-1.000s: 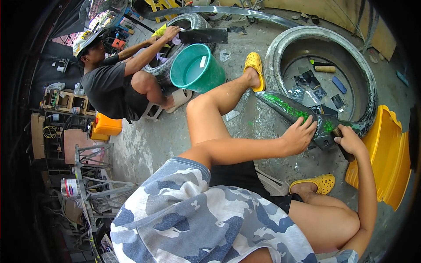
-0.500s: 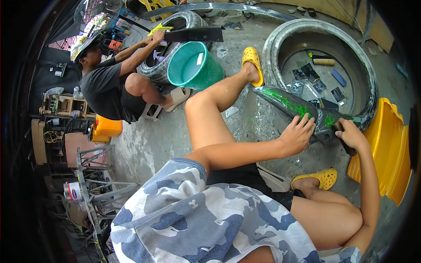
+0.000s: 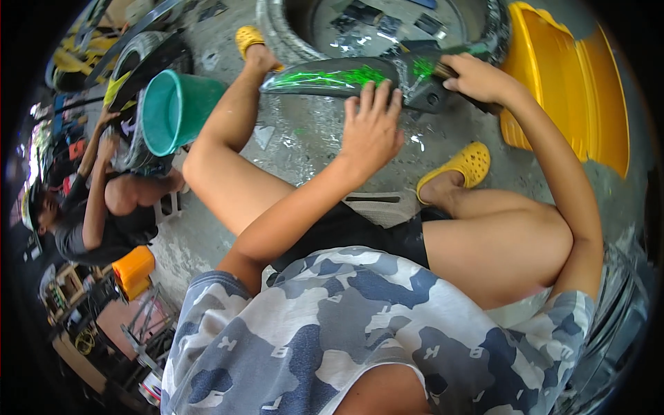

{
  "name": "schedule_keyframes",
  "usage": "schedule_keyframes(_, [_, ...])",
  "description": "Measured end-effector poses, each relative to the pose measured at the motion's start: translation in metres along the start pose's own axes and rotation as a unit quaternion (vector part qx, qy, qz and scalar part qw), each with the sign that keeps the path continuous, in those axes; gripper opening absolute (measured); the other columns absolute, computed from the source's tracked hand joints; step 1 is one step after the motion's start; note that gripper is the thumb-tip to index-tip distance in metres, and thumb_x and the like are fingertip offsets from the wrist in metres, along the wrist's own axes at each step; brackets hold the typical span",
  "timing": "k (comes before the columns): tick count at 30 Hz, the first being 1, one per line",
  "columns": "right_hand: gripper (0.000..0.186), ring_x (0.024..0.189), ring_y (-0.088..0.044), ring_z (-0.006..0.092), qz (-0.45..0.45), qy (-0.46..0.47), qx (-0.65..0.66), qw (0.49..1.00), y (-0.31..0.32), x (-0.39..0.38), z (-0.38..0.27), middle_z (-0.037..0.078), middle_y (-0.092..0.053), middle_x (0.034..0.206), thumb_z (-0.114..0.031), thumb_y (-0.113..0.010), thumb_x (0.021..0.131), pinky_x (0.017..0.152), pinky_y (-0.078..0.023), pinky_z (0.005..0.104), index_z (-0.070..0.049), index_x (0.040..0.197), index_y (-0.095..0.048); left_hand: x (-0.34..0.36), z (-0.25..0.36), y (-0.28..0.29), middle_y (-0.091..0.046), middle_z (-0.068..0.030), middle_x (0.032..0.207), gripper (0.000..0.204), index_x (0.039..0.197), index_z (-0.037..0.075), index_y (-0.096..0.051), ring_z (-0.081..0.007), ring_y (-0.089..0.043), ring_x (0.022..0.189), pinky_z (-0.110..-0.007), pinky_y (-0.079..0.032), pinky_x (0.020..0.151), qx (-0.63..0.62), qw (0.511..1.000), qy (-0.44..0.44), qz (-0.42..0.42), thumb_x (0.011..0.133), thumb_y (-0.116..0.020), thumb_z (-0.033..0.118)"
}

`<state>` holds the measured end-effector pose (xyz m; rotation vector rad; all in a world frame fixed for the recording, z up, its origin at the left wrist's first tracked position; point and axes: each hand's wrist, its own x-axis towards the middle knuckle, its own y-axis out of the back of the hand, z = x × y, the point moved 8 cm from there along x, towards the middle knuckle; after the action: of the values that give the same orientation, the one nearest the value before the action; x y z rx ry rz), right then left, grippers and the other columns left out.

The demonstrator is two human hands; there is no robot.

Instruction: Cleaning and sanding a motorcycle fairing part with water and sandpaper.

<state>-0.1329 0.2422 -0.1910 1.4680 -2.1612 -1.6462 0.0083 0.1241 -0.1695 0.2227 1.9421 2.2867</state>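
Observation:
A long, dark, wet-looking panel with green patches (image 3: 325, 77), shaped like a vehicle fairing, lies across in front of me by the near side of a big tyre (image 3: 287, 43). My left hand (image 3: 373, 124) touches its near edge with fingertips, fingers stretched and slightly spread. At the panel's right end, my right hand (image 3: 477, 77) is closed round a dark, bar-like thing with a brownish edge (image 3: 445, 70). The bar slants under the palm toward me. Its kind is unclear, as the hand covers most of it.
Yellow moulded panels (image 3: 560, 90) stand at the right. To the left are a green tub (image 3: 181, 111) and a crouching person (image 3: 90, 214) working at another tyre. Dark scraps (image 3: 360, 14) lie inside the big tyre. A yellow container (image 3: 133, 270) and metal frame (image 3: 149, 325) are lower left.
My view has turned, so the panel now lies more level and higher in the picture. The co-worker and tub appear farther left. Both my hands remain at the panel.

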Motion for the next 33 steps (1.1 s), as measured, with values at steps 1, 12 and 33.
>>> schedule_keyframes(1, [0.055, 0.117, -0.050, 0.0372, 0.000, -0.003, -0.002, 1.000, -0.001, 0.000, 0.001, 0.024, -0.052, 0.122, -0.025, -0.061, 0.085, 0.099, -0.039, 0.0394, -0.002, 0.132, -0.044, 0.000, 0.000, -0.001, -0.038, -0.0139, 0.138, 0.067, 0.132, 0.008, -0.047, -0.0317, -0.036, 0.126, -0.049, -0.031, 0.097, 0.009, 1.000, 0.003, 0.003, 0.073, -0.070, 0.030])
schedule_keyframes(12, [0.052, 0.119, -0.048, 0.0339, 0.021, 0.002, 0.009, 1.000, -0.008, -0.002, 0.003, 0.021, -0.055, 0.121, -0.022, -0.059, 0.085, 0.100, -0.039, 0.0409, 0.000, 0.130, -0.045, 0.026, -0.004, -0.011, -0.036, -0.0196, 0.139, 0.070, 0.129, 0.003, -0.050, -0.0348, -0.035, 0.126, -0.048, -0.032, 0.095, 0.028, 0.999, 0.019, 0.038, 0.069, -0.069, 0.033])
schedule_keyframes(33, [0.048, 0.122, -0.045, 0.0359, 0.123, 0.026, 0.005, 0.992, -0.028, -0.011, 0.019, 0.021, -0.050, 0.130, -0.024, -0.055, 0.091, 0.103, -0.037, 0.0419, 0.002, 0.129, -0.044, 0.061, -0.072, -0.022, -0.049, -0.0184, 0.128, 0.113, 0.136, 0.003, -0.043, -0.0321, -0.046, 0.119, -0.053, -0.030, 0.098, -0.001, 0.999, -0.024, -0.041, 0.049, -0.075, 0.069])
